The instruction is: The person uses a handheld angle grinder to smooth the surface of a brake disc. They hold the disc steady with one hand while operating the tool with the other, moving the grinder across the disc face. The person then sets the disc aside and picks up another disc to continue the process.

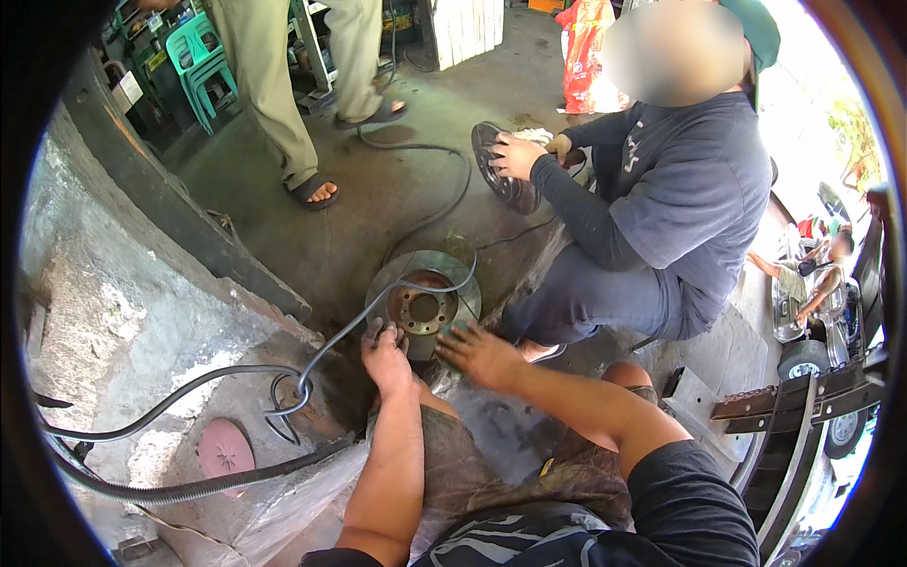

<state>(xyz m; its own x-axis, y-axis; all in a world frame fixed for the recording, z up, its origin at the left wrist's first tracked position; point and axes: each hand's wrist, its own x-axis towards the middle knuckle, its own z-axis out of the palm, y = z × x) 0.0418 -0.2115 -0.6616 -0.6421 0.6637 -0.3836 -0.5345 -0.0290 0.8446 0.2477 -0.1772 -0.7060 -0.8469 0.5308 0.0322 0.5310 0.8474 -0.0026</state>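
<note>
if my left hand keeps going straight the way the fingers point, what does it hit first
Most likely the brake disc. Your left hand points up and away from you, its fingertips right at the disc's near rim, beside the grey cable draped across it. Depth is hard to judge, so it may already be touching.

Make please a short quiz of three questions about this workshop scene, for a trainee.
1. True or false: the left hand and the right hand both reach to the round grey metal brake disc on the floor.
2. What lies across the disc? A) thin grey hose B) a chain C) a rope
3. Where is the round pink sanding disc?

Key: 1 true. 2 A. 3 On the rough concrete ledge, at the person's left.
</note>
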